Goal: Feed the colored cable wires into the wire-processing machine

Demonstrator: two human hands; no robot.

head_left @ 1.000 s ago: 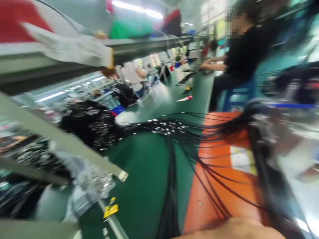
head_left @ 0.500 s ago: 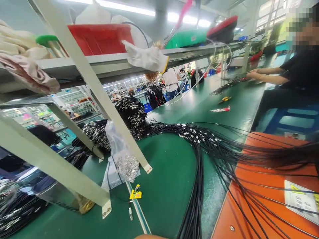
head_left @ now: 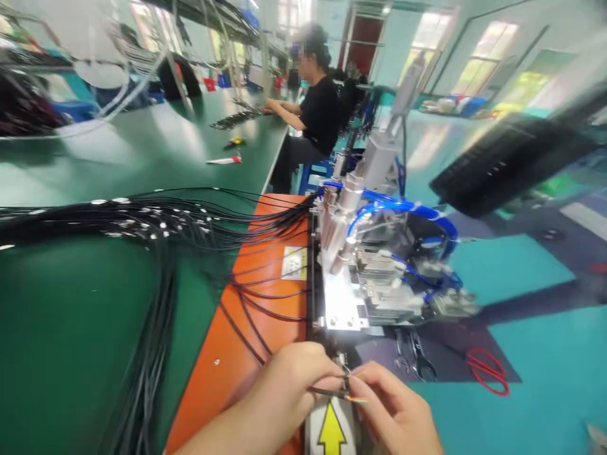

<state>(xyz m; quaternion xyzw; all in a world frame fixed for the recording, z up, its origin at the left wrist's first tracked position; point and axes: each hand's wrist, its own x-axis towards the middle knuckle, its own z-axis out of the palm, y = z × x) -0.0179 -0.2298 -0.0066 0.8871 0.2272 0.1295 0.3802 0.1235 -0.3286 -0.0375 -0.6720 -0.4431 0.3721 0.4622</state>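
Note:
Low in the head view, my left hand (head_left: 296,379) is closed on a black cable (head_left: 325,392), whose stripped end shows thin coloured wires (head_left: 358,399). Facing it, my right hand (head_left: 398,411) has its thumb and forefinger pinched at a thin dark piece of cable between the two hands; its tip is partly hidden. Just beyond my fingers stands a metal machine (head_left: 344,294) with air cylinders and blue hoses. Several black cables (head_left: 265,309) run over an orange board (head_left: 208,379) to the machine's left side.
A thick bundle of black cables (head_left: 156,303) with white connectors lies on the green table (head_left: 61,309). Wrenches (head_left: 417,360) and a red loop (head_left: 488,373) lie right of the machine. A dark, blurred housing (head_left: 502,167) juts in at upper right. A co-worker (head_left: 315,95) sits farther back.
The view has swung right, away from the shelf and onto the machine. Both my hands are now in sight with the cable; before, only a sliver of skin showed at the bottom edge.

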